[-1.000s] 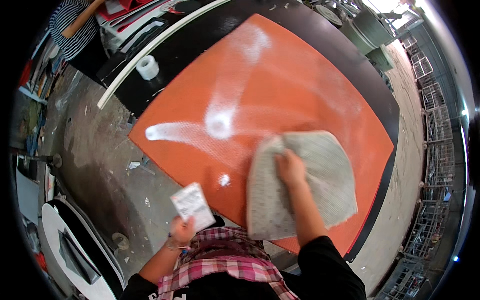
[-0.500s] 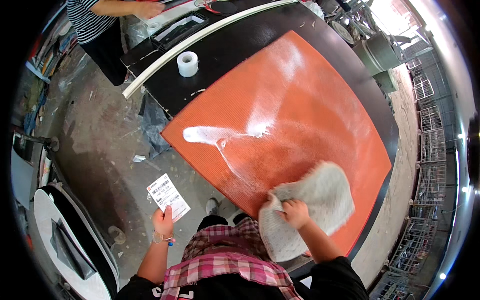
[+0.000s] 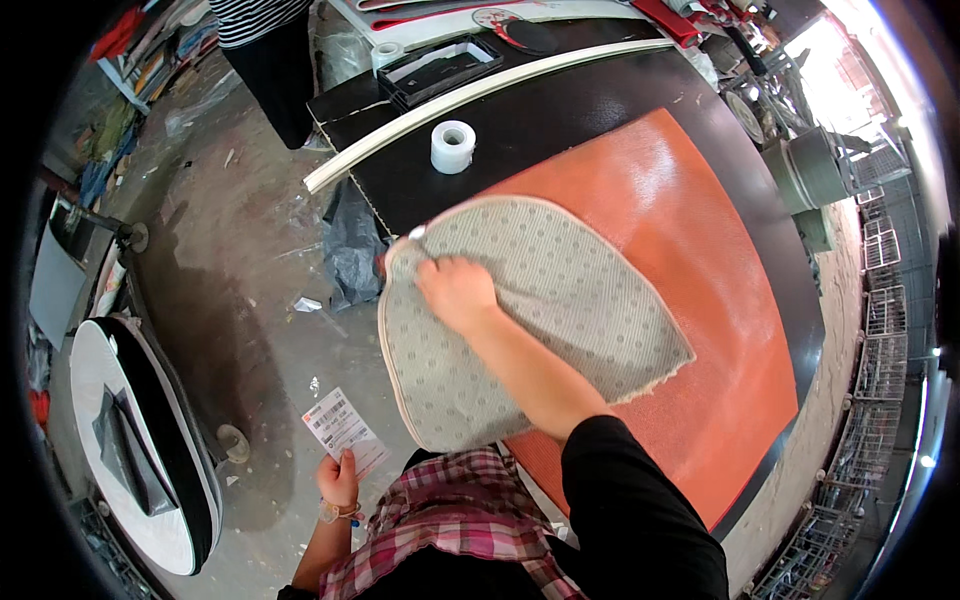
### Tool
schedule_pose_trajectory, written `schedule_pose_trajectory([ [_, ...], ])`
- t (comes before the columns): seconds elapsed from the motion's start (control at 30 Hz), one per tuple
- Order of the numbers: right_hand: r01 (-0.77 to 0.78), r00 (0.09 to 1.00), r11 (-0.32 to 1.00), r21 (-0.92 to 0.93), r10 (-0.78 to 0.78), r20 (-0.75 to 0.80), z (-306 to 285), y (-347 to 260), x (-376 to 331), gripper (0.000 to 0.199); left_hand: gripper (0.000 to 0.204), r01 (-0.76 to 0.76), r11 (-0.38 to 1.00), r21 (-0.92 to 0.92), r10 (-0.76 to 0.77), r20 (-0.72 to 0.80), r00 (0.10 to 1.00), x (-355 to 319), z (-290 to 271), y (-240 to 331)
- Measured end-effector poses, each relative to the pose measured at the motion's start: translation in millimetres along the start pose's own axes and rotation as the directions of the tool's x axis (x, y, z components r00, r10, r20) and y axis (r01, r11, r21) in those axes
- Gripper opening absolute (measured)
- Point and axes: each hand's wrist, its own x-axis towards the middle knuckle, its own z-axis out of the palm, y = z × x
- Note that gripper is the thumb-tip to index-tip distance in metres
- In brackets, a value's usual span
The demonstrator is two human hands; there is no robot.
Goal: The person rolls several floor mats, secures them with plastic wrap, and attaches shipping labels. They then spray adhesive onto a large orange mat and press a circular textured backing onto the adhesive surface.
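My right hand [image 3: 457, 292] presses flat on a grey dotted mat [image 3: 560, 300] that lies spread over the near left part of an orange sheet [image 3: 700, 230] on a black table [image 3: 560, 110]. The mat's near corner hangs past the table edge toward me. My left hand [image 3: 338, 477] is low by my side and pinches a white printed paper slip [image 3: 342, 428] over the concrete floor. My plaid shirt fills the bottom of the view.
A white tape roll [image 3: 452, 146] and a long white strip [image 3: 480, 92] lie on the table's far part. Beyond stands a person in a striped top [image 3: 262, 40]. A black bag [image 3: 352, 245] hangs by the table corner. A round white-topped stand [image 3: 130, 440] is at left.
My right hand has dragged the grey mat from the near right of the orange sheet up and left, and it now lies spread wide. The wet streaks are covered. My left hand stayed low with the slip.
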Motion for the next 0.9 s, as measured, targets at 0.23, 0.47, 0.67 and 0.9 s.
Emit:
schedule_pose_trajectory([
  [0.23,-0.362,0.931,0.931,-0.038,0.359,-0.065,-25.5,133.4,24.2,0.028,0.022,-0.026,0.990,0.139,0.019,0.053,0.998,-1.3,8.8,21.9],
  [0.47,-0.266,0.961,0.964,0.022,0.267,-0.074,-22.2,77.3,-98.1,0.028,0.026,0.158,0.977,-0.145,-0.096,0.361,0.927,54.3,111.2,70.0],
  [0.67,-0.196,0.972,0.962,0.192,0.216,-0.090,-33.0,77.4,-132.1,0.031,0.029,0.306,0.883,-0.356,-0.141,0.420,0.896,122.6,177.2,93.2],
  [0.9,-0.135,0.972,0.917,0.376,0.197,-0.132,-55.0,89.3,43.8,0.026,0.029,0.402,0.735,-0.546,-0.249,0.335,0.909,149.1,174.8,133.6],
])
